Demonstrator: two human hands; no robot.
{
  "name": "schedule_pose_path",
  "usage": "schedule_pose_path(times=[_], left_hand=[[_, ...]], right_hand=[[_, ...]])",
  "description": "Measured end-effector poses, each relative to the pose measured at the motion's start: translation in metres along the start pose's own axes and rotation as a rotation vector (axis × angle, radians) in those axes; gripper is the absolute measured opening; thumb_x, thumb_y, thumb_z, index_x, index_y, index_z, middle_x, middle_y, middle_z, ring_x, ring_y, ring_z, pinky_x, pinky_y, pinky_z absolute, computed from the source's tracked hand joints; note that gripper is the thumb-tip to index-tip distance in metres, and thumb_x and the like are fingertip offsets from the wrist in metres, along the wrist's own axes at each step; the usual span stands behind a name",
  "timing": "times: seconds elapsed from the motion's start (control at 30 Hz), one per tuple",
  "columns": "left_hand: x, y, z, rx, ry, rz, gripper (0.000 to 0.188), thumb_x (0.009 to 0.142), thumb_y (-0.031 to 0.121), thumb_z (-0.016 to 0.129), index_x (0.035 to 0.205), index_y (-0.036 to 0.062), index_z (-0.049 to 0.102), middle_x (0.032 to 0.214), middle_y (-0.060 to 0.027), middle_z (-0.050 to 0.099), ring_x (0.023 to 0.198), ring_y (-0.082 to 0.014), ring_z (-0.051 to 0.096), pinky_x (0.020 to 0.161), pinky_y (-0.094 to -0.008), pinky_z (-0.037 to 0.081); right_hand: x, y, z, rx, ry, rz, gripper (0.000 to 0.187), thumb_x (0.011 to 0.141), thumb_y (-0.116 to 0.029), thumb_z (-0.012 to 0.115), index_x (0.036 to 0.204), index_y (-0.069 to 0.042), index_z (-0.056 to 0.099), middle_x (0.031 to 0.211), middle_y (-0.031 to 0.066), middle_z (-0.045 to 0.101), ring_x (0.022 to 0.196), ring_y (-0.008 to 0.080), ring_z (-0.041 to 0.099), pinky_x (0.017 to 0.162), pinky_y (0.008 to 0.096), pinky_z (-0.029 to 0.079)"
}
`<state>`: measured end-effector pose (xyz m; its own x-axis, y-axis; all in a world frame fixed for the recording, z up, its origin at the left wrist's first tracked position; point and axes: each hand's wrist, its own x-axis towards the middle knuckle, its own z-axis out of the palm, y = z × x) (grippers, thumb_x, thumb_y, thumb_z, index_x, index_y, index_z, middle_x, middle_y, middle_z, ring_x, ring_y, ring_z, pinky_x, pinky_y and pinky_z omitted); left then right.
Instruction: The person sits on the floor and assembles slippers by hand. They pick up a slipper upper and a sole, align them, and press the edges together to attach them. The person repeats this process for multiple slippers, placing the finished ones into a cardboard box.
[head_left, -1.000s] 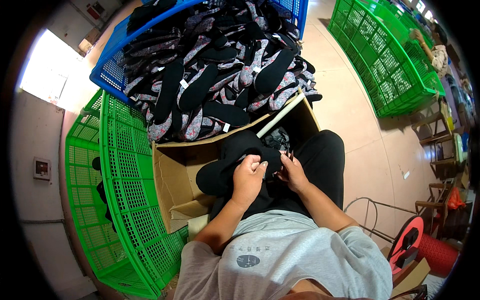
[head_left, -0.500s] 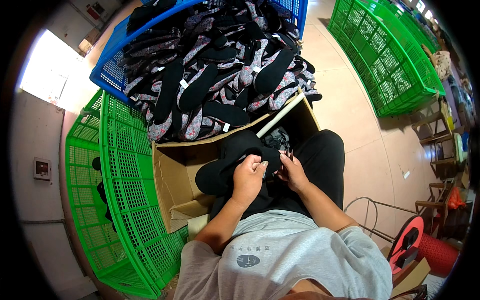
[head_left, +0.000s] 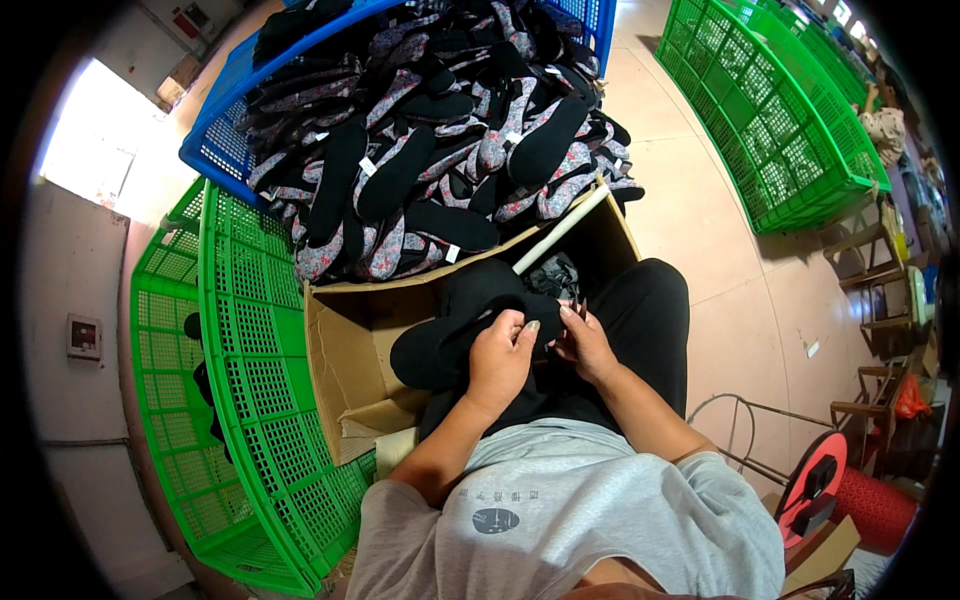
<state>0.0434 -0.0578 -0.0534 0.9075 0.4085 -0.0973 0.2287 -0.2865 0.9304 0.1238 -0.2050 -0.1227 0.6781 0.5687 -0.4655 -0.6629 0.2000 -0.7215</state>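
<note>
Across my lap lies a black fabric slipper (head_left: 428, 354), its sole end toward the left. My left hand (head_left: 498, 360) is closed on it, thumb and fingers pinching the fabric near its right end. Close beside it, my right hand (head_left: 588, 345) is closed around small dark snips (head_left: 582, 310), whose thin pointed tips stick up past the fingers. The right fingertips also touch the slipper's edge. What lies between the two hands is partly hidden by the fingers.
A heap of black slippers with patterned linings (head_left: 430, 150) fills a blue crate (head_left: 222, 140) ahead. Before my knees stands an open cardboard box (head_left: 335, 375) with a pale tube (head_left: 560, 232) across it. Green crates (head_left: 260, 400) stand left; another green crate (head_left: 750, 120) is far right. A red spool (head_left: 815, 490) sits at lower right.
My left hand has shifted very slightly right and its thumb has moved a little along the slipper. The right hand stays almost in place.
</note>
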Motion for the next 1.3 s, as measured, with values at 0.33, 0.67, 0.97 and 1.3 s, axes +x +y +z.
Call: schedule_pose_path(times=[0.33, 0.67, 0.97, 1.3], left_hand=[[-0.003, -0.006, 0.011, -0.235, 0.083, 0.017, 0.016, 0.091, 0.009, 0.067, 0.101, -0.0034, 0.064, 0.081, -0.0107, 0.068, 0.068, -0.0125, 0.063, 0.062, -0.0265, 0.049], [-0.015, -0.003, 0.009, -0.117, -0.013, -0.014, 0.015, 0.090, 0.010, 0.067, 0.088, -0.0042, 0.064, 0.068, -0.0098, 0.064, 0.060, -0.0147, 0.058, 0.056, -0.0301, 0.046], [-0.019, -0.004, 0.007, 0.123, -0.068, 0.111, 0.023, 0.088, 0.018, 0.067, 0.082, -0.0024, 0.059, 0.080, -0.0206, 0.061, 0.071, -0.0392, 0.059, 0.062, -0.0425, 0.047], [-0.009, -0.002, 0.009, 0.074, 0.006, 0.274, 0.023, 0.091, 0.013, 0.066, 0.079, -0.0033, 0.056, 0.066, -0.0155, 0.049, 0.055, -0.0216, 0.045, 0.053, -0.0345, 0.039]], right_hand=[[0.000, 0.001, -0.004, 0.010, -0.030, -0.017, 0.040, 0.098, -0.037, 0.059, 0.128, -0.011, 0.054, 0.078, -0.0022, 0.059, 0.063, 0.0062, 0.058, 0.045, 0.0174, 0.034], [-0.006, -0.012, 0.006, -0.057, -0.037, -0.042, 0.034, 0.094, -0.030, 0.063, 0.122, -0.012, 0.058, 0.078, -0.0032, 0.054, 0.056, 0.0058, 0.048, 0.048, 0.0167, 0.033], [0.004, -0.012, -0.007, -0.292, -0.176, -0.384, 0.028, 0.094, -0.016, 0.067, 0.118, -0.002, 0.062, 0.103, 0.0043, 0.067, 0.085, 0.0097, 0.061, 0.078, 0.0232, 0.049], [0.004, -0.014, -0.001, -0.121, 0.064, -0.214, 0.017, 0.099, -0.023, 0.059, 0.108, -0.008, 0.062, 0.082, -0.0018, 0.061, 0.059, 0.0025, 0.047, 0.048, 0.0170, 0.031]])
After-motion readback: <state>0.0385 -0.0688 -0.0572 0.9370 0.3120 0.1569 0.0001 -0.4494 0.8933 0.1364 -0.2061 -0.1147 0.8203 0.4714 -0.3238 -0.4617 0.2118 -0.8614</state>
